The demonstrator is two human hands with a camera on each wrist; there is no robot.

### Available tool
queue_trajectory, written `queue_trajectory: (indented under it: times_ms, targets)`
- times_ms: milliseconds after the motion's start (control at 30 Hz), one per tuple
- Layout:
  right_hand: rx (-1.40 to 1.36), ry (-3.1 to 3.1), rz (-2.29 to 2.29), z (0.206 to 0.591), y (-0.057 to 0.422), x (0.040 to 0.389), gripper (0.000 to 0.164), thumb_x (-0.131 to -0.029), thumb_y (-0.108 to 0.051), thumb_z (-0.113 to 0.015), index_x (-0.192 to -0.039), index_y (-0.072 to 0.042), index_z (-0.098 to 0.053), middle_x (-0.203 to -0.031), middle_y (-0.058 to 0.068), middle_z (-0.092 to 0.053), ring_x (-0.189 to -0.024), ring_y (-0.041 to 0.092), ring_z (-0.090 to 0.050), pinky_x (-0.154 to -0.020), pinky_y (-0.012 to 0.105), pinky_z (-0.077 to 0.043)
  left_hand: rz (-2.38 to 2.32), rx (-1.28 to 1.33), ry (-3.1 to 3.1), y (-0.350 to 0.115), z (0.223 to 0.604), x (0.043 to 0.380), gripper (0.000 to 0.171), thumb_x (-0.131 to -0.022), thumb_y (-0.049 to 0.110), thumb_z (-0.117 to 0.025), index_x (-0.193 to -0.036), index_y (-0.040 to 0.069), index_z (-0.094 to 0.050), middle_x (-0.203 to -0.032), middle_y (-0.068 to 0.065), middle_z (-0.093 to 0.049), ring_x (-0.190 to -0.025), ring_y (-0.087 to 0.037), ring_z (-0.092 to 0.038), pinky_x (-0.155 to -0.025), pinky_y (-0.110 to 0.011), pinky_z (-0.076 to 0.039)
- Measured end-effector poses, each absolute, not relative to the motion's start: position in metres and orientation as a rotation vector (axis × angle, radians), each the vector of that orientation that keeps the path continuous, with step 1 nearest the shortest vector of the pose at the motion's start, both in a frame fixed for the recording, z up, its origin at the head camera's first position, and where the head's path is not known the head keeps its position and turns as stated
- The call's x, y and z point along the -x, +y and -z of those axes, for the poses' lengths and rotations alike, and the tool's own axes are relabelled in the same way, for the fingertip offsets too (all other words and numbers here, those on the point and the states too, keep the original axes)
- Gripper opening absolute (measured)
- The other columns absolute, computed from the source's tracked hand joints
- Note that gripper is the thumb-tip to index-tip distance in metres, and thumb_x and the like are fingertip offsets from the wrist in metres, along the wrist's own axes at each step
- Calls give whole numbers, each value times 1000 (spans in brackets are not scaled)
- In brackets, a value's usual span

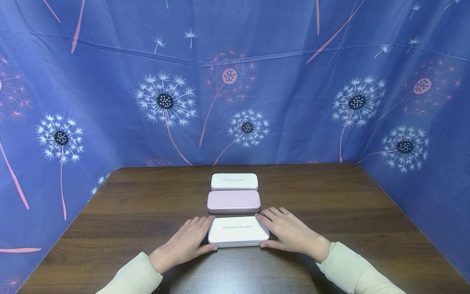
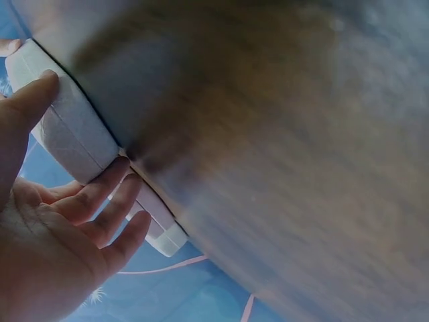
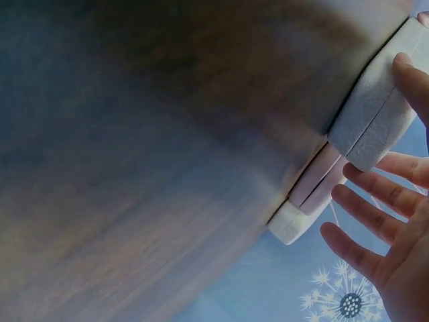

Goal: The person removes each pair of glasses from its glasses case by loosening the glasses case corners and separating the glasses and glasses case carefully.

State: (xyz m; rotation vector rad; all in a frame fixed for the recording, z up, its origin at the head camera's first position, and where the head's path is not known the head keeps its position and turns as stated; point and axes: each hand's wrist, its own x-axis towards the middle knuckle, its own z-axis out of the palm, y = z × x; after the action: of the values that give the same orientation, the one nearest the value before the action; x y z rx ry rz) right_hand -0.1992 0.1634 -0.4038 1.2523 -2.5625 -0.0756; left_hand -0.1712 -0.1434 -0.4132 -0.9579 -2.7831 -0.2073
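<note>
Closest to the person on the table, a white glasses case point(image 1: 238, 237) lies flat with its lid down and lettering on top. My left hand point(image 1: 186, 241) grips its left end, thumb on the front face and fingers by the rear corner. At the opposite end my right hand point(image 1: 293, 233) holds it in the same way. Both wrist views show a thumb pressed on the case point(image 2: 77, 124) and other fingers spread near its far corner. Just behind lies a pink glasses case point(image 1: 233, 201), with a smaller white glasses case point(image 1: 234, 182) against its back.
The brown wooden table point(image 1: 147, 204) extends to both sides of the row of cases. A blue cloth point(image 1: 286, 90) with dandelion prints hangs along the table's back and side edges.
</note>
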Motion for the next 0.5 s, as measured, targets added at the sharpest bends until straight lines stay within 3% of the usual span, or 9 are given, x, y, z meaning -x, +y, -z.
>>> queue_trajectory:
  times_ms: [500]
  targets:
    - [-1310, -2496, 25, 403, 165, 204, 69, -78, -59, -59, -123, -7, -55, -113, 3, -61, -104, 17, -56, -87, 40, -48, 189, 984, -2726, -143, 416, 174, 74, -77, 49, -66, -126, -2, -44, -113, -12, -59, -98, -20, -56, -81, -36, -47]
